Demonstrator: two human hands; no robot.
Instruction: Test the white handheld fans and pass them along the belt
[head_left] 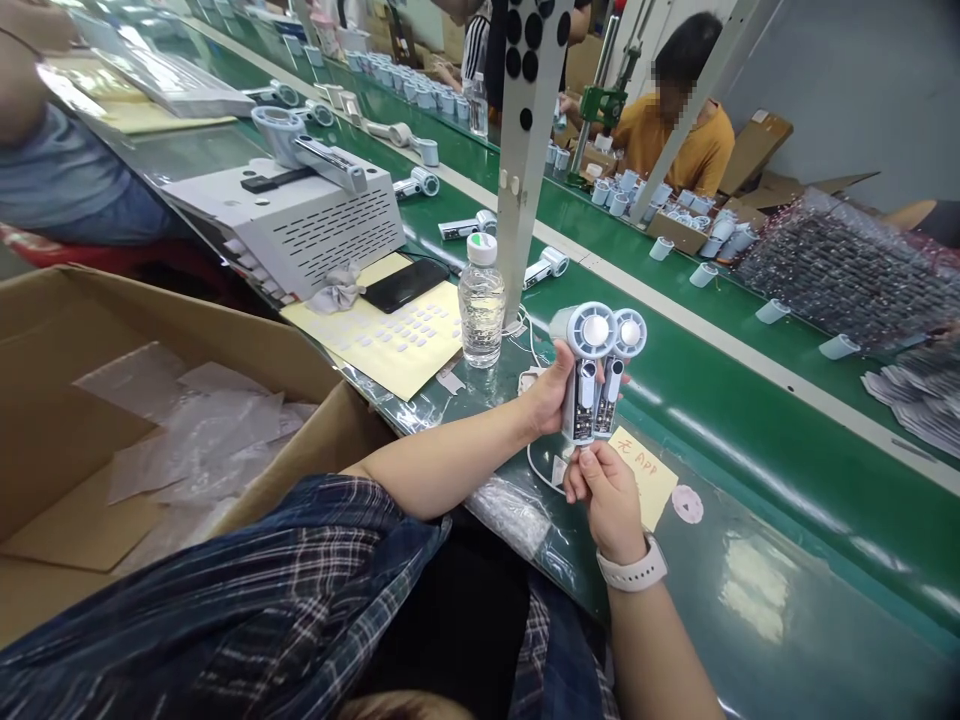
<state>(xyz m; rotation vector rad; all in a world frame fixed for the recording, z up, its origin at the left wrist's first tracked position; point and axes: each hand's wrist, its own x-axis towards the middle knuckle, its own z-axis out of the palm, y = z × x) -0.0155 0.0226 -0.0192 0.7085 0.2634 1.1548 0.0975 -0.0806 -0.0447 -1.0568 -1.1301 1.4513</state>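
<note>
Two light-blue handheld fans stand upright side by side, their handles uncovered so that circuit boards show. My left hand is wrapped round the nearer fan from the left, and its fingers reach behind toward the second fan. At the bottom end of the nearer fan's handle, my right hand makes a pinch; what lies between its fingertips is hidden. A white cable loops beside the handle and runs toward those fingers. Under the right hand is a yellow paper note with red handwriting.
A water bottle and a metal post rise left of the fans. Beyond are a phone, a yellow sticker sheet and a vented metal box. More fans lie along the green conveyor. A cardboard box stands left; co-workers sit around.
</note>
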